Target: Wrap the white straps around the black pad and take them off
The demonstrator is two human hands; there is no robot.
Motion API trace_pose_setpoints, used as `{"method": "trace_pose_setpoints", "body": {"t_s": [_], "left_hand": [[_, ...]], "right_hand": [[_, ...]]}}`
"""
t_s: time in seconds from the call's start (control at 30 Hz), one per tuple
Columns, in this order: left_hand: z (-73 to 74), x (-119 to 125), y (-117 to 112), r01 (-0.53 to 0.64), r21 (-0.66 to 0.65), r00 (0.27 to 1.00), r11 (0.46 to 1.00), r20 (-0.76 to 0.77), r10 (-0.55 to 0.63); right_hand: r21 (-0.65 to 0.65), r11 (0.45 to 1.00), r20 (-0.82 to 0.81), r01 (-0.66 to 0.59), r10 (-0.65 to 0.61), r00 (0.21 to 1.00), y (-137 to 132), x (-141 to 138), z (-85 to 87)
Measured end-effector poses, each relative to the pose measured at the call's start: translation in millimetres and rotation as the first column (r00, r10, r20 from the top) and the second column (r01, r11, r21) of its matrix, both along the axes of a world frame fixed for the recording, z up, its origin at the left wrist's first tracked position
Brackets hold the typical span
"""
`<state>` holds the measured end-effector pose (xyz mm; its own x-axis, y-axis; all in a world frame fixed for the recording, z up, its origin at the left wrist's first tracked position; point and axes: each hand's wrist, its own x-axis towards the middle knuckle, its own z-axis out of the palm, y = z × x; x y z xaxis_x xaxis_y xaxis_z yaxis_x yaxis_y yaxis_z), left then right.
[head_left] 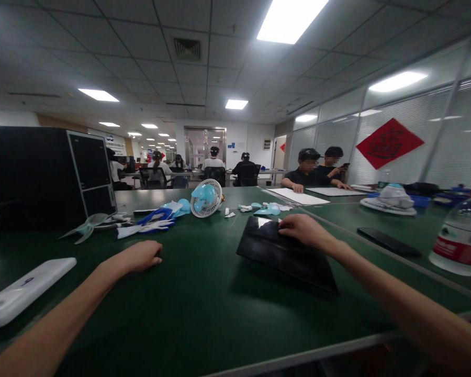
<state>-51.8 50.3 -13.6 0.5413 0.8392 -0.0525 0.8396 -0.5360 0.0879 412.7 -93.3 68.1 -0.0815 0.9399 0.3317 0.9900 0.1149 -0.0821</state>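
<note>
My right hand (pixel 301 229) grips the upper edge of a thin, glossy black panel (pixel 284 254). The panel is tilted over the green table, with a shadow beneath its left side; what kind of thing it is I cannot tell. My left hand (pixel 143 255) is over the table at the left, its fingers curled in, and nothing shows in them. Beyond it lie blue-and-white gloves (pixel 149 224). A small fan with light-blue blades and a white grille (pixel 206 198) stands tilted farther back, with light-blue and white pieces (pixel 267 209) to its right.
At the left are a black computer case (pixel 27 178), a white oblong device (pixel 29 290) and translucent fan blades (pixel 88 228). A black phone-like slab (pixel 388 241) and a water bottle (pixel 461 235) stand at the right. Across the table, a person's hand (pixel 297 188) rests by a white board (pixel 298 196).
</note>
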Motion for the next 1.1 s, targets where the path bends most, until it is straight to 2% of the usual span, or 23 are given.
{"method": "trace_pose_setpoints", "body": {"t_s": [0.13,0.27,0.4,0.57,0.7,0.83,0.9,0.97,1.03,1.1], "left_hand": [[8.2,7.5,-10.1,-0.024,-0.001,0.999,1.0,0.022,0.024],[16.5,23.5,-23.3,0.003,0.045,0.99,0.999,0.141,-0.01],[12.4,37.2,-29.4,0.057,0.006,0.966,0.998,0.251,-0.056],[1.3,48.9,-33.3,0.103,-0.05,0.957,0.993,0.277,-0.085],[-0.1,54.2,-36.4,0.113,-0.057,0.955,0.992,0.281,-0.092],[0.0,53.9,-35.1,0.119,-0.073,0.951,0.99,0.296,-0.093],[-1.3,53.0,-32.7,0.117,-0.099,0.949,0.988,0.304,-0.082],[-3.0,52.6,-30.3,0.119,-0.116,0.947,0.986,0.311,-0.078],[-4.3,52.9,-28.7,0.13,-0.112,0.945,0.985,0.316,-0.088],[-4.4,53.9,-28.5,0.133,-0.103,0.945,0.986,0.312,-0.095]], "right_hand": [[-0.068,0.97,0.004,-0.233,0.234,0.972,36.1,-67.5,-22.7],[-0.111,0.914,-0.041,-0.389,0.387,0.921,61.5,-113.0,-38.8],[-0.163,0.883,-0.103,-0.441,0.429,0.897,72.6,-139.2,-49.5],[-0.133,0.898,-0.1,-0.42,0.41,0.907,73.4,-154.1,-58.5],[-0.11,0.923,-0.073,-0.367,0.361,0.93,71.1,-147.9,-56.9],[-0.079,0.96,-0.014,-0.269,0.268,0.963,66.0,-115.6,-47.8],[-0.051,0.99,0.091,-0.13,0.134,0.987,61.9,-91.1,-44.5],[-0.022,0.998,0.22,0.053,-0.047,0.974,57.6,-64.4,-43.6],[-0.021,0.979,0.3,0.205,-0.189,0.935,53.6,-38.7,-44.6],[-0.051,0.952,0.328,0.303,-0.27,0.905,50.6,-16.6,-46.5]]}}
